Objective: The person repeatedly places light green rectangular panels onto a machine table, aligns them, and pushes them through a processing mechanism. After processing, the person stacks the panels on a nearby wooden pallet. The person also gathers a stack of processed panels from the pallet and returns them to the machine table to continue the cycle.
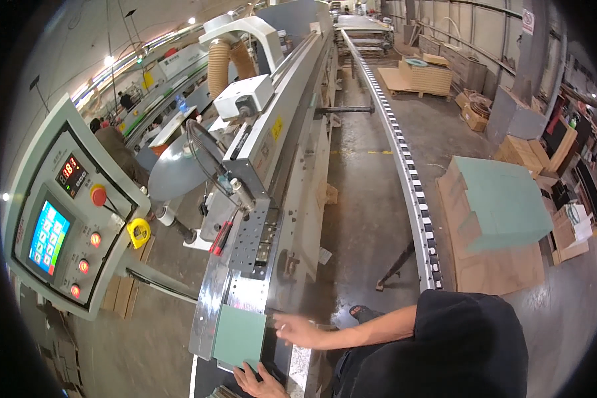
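A flat green panel [240, 335] lies on the near end of the machine's metal bed [209, 312]. My left hand [260, 383] has its fingers spread, with the tips at the panel's near edge. Just beyond the panel's right edge is my right hand [300, 331], its forearm coming in from the right. Its fingers are curled together around a small pale spot that I cannot make out. Farther along the bed sits a perforated metal plate [249, 242], and a red-handled tool [221, 237] lies to its left.
A tilted control panel [79, 212] with a screen and lit buttons stands at left; a yellow tape measure [138, 233] is at its edge. A roller rail [404, 159] runs along the right. Beyond it, a green stack [504, 202] rests on brown board [504, 272].
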`<action>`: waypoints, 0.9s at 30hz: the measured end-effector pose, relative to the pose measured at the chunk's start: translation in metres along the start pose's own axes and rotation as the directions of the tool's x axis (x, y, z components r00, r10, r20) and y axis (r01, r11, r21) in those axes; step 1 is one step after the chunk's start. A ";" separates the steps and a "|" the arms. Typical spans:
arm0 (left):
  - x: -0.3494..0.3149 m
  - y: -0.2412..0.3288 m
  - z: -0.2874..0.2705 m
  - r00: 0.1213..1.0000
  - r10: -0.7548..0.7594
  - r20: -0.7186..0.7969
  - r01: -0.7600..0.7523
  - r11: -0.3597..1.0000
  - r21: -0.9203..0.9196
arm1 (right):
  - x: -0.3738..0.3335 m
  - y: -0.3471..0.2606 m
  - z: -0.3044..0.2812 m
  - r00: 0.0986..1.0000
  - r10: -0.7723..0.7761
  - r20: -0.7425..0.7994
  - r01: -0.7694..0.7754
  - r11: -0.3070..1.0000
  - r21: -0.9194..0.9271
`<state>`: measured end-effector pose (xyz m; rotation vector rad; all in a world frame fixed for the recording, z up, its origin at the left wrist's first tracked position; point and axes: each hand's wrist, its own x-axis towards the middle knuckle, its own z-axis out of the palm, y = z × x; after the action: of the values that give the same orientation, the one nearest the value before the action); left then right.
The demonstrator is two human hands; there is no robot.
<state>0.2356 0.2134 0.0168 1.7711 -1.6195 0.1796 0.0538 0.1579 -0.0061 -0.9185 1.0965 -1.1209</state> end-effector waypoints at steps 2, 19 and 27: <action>0.001 0.003 -0.003 1.000 0.009 0.010 -0.008 0.999 -0.034 | -0.009 0.010 0.013 0.997 -0.060 0.043 0.062 0.998 -0.027; 0.000 -0.013 0.000 0.998 0.052 0.027 -0.051 0.997 -0.054 | 0.003 0.049 0.030 0.965 -0.223 0.136 0.251 0.935 -0.252; -0.013 -0.048 0.020 0.993 0.083 0.081 -0.091 0.991 0.097 | 0.001 0.024 0.024 0.974 -0.154 0.166 0.187 0.961 -0.205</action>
<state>0.2695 0.2100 -0.0245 1.8029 -1.7724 0.2397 0.0829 0.1630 -0.0239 -1.2717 1.0470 -1.0649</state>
